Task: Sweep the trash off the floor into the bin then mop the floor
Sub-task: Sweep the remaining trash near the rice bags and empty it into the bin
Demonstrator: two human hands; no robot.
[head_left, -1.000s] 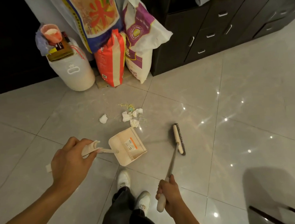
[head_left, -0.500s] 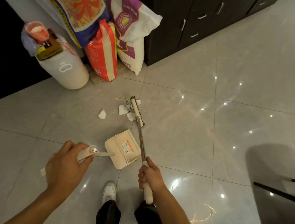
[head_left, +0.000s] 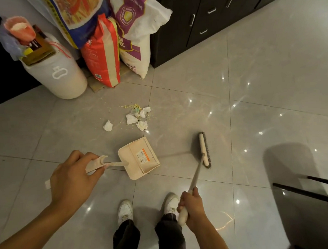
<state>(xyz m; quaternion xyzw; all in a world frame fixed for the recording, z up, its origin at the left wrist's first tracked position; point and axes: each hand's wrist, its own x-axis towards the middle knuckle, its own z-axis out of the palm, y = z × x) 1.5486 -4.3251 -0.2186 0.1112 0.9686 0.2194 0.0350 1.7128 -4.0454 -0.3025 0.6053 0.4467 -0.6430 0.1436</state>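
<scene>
A white drum (head_left: 59, 76) stands at the upper left, with a brown box (head_left: 37, 49) and a tilted pink cup (head_left: 21, 30) of pale powder on its top. Just right of it a red-orange sack (head_left: 102, 55) stands upright, touching a white sack with purple print (head_left: 136, 27). A larger blue-edged sack (head_left: 79, 15) leans behind them. A dark cabinet (head_left: 201, 19) with metal handles sits beside the sacks. At the right edge, dark chair legs (head_left: 301, 191) show.
</scene>
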